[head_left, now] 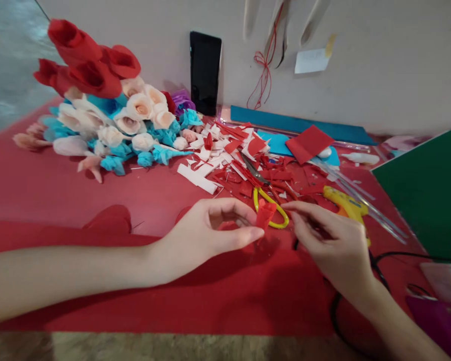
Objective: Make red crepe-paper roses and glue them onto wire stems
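Between the thumb and fingers of my left hand (pixel 221 228) is a small rolled red paper flower bud (pixel 265 214), held upright. My right hand (pixel 334 245) is just to the right of the bud, with thumb and fingertips drawn together; whatever they pinch, if anything, is too small to make out. Right behind the bud lie scissors (pixel 285 221) with yellow handles, their blades pointing away into the paper scraps (pixel 218 155). A yellow glue gun (pixel 342 200) rests beyond my right hand.
Finished paper flowers (pixel 139 108) are heaped at the back left. A phone (pixel 206 75) leans on the wall. Red paper squares (pixel 308 144), clear sticks (pixel 376 215) and a green board (pixel 424 195) are at the right. A black cable (pixel 336 313) runs by my right wrist.
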The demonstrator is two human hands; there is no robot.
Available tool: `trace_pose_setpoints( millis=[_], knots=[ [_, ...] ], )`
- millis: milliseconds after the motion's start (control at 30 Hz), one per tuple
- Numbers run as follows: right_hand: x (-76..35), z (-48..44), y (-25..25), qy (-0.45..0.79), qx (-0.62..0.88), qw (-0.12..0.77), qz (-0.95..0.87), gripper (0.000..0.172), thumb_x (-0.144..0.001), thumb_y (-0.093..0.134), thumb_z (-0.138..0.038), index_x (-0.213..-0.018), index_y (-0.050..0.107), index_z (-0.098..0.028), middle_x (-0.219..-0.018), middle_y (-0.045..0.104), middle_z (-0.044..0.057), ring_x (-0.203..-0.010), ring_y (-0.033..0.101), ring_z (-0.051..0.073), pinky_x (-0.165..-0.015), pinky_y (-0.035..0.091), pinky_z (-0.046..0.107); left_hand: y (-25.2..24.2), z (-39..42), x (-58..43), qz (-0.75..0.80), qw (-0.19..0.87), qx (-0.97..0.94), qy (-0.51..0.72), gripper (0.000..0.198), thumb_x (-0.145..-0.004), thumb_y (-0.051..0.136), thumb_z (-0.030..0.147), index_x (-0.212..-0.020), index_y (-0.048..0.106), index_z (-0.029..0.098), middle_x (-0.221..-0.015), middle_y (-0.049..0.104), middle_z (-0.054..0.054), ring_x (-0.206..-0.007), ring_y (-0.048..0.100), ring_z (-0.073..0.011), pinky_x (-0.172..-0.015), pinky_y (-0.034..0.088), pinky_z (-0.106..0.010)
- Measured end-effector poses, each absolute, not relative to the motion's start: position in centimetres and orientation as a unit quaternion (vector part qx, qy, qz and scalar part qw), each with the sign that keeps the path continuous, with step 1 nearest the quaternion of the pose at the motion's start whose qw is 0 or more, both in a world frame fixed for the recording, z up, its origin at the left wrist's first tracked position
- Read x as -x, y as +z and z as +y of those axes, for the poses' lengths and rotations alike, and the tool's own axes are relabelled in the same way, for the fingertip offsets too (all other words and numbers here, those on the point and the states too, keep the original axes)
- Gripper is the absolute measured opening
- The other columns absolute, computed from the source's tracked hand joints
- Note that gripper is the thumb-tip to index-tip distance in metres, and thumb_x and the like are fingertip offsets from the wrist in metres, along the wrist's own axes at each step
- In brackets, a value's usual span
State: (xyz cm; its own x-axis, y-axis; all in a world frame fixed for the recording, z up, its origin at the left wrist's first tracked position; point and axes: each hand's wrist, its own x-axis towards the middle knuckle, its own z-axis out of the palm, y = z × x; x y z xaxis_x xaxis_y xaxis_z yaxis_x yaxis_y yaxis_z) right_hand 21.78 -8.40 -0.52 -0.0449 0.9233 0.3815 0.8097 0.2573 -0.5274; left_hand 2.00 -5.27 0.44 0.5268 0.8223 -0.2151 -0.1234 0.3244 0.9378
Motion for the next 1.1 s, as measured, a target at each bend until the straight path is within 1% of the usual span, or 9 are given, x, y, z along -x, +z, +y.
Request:
trace_pose_setpoints(
  millis=[167, 267, 367, 500, 633, 700, 867, 1000, 1100],
  knots=[
    [-21.9, -7.9, -0.2, 0.219, 0.633, 0.369, -0.645, 0.011, -0.074, 0.053, -0.017, -0.074, 0.064, -0.017, -0.051, 0.053, -0.003, -0.043, 0.045, 0.006, -0.040, 0.034, 0.016, 0.4, -5.4, -1.9, 0.358, 0.727, -0.486, 0.327, 0.008, -0.071, 0.067, 0.014, -0.069, 0.059, 0.016, -0.064, 0.058, 0.007, -0.061, 0.052, -0.0015, -0.057, 0.043, -0.006],
    [-22.0, -7.7, -0.3, 0.329, 0.618, 0.397, -0.593, 0.008, -0.072, 0.052, -0.017, -0.067, 0.058, -0.018, -0.050, 0.049, -0.004, -0.043, 0.041, 0.006, -0.039, 0.030, 0.016, 0.4, -5.3, -1.9, 0.357, 0.729, -0.485, 0.326, 0.009, -0.071, 0.067, 0.013, -0.068, 0.059, 0.016, -0.063, 0.058, 0.008, -0.061, 0.052, -0.0012, -0.056, 0.043, -0.005],
    [-22.4, -7.6, -0.8, 0.435, 0.590, 0.412, -0.542, 0.013, -0.077, 0.048, -0.018, -0.065, 0.052, -0.019, -0.051, 0.043, -0.004, -0.046, 0.039, 0.007, -0.041, 0.027, 0.018, 0.4, -5.2, -2.0, 0.361, 0.728, -0.486, 0.322, 0.009, -0.071, 0.066, 0.012, -0.068, 0.059, 0.015, -0.062, 0.058, 0.008, -0.060, 0.052, -0.0007, -0.055, 0.043, -0.005],
    [-22.6, -7.8, -1.6, 0.513, 0.559, 0.413, -0.504, 0.017, -0.082, 0.041, -0.021, -0.066, 0.048, -0.020, -0.054, 0.039, -0.004, -0.050, 0.039, 0.009, -0.044, 0.028, 0.021, 0.3, -5.2, -2.2, 0.369, 0.725, -0.489, 0.316, 0.009, -0.070, 0.067, 0.013, -0.068, 0.058, 0.015, -0.063, 0.058, 0.007, -0.061, 0.052, -0.0011, -0.056, 0.043, -0.006],
    [-21.9, -8.0, -2.0, 0.566, 0.527, 0.401, -0.491, 0.020, -0.083, 0.047, -0.028, -0.067, 0.051, -0.018, -0.054, 0.041, -0.004, -0.050, 0.037, 0.008, -0.046, 0.028, 0.021, 0.0, -5.3, -2.1, 0.378, 0.712, -0.505, 0.309, 0.008, -0.070, 0.067, 0.014, -0.069, 0.059, 0.015, -0.064, 0.058, 0.008, -0.062, 0.051, -0.0009, -0.057, 0.041, -0.006],
    [-21.4, -8.2, -2.1, 0.585, 0.515, 0.391, -0.490, 0.018, -0.083, 0.050, -0.033, -0.073, 0.056, -0.019, -0.058, 0.046, -0.003, -0.052, 0.038, 0.007, -0.049, 0.030, 0.021, -0.2, -5.3, -2.1, 0.375, 0.704, -0.517, 0.312, 0.008, -0.071, 0.067, 0.015, -0.070, 0.059, 0.016, -0.066, 0.059, 0.008, -0.064, 0.052, -0.0014, -0.059, 0.041, -0.007],
    [-20.0, -9.0, -1.9, 0.629, 0.464, 0.342, -0.521, 0.015, -0.082, 0.051, -0.031, -0.089, 0.061, -0.022, -0.079, 0.055, 0.000, -0.073, 0.048, 0.011, -0.068, 0.039, 0.023, -0.6, -5.1, -1.9, 0.370, 0.699, -0.523, 0.317, 0.009, -0.073, 0.066, 0.021, -0.072, 0.059, 0.017, -0.070, 0.058, 0.006, -0.067, 0.053, -0.0033, -0.065, 0.043, -0.011],
    [-19.2, -9.6, -1.3, 0.633, 0.430, 0.280, -0.579, 0.016, -0.083, 0.053, -0.031, -0.094, 0.062, -0.021, -0.083, 0.059, 0.000, -0.074, 0.050, 0.011, -0.069, 0.040, 0.024, -1.0, -5.0, -2.0, 0.356, 0.713, -0.516, 0.315, 0.011, -0.075, 0.065, 0.027, -0.077, 0.057, 0.020, -0.062, 0.056, 0.007, -0.057, 0.052, -0.0031, -0.058, 0.044, -0.012],
    [-18.8, -9.7, -1.2, 0.633, 0.428, 0.257, -0.591, 0.020, -0.087, 0.048, -0.030, -0.087, 0.063, -0.017, -0.082, 0.062, 0.002, -0.074, 0.051, 0.011, -0.069, 0.040, 0.024, -1.1, -5.1, -1.9, 0.348, 0.710, -0.520, 0.323, 0.012, -0.075, 0.066, 0.028, -0.077, 0.056, 0.021, -0.055, 0.053, 0.010, -0.051, 0.050, -0.0017, -0.054, 0.041, -0.010]
  ],
)
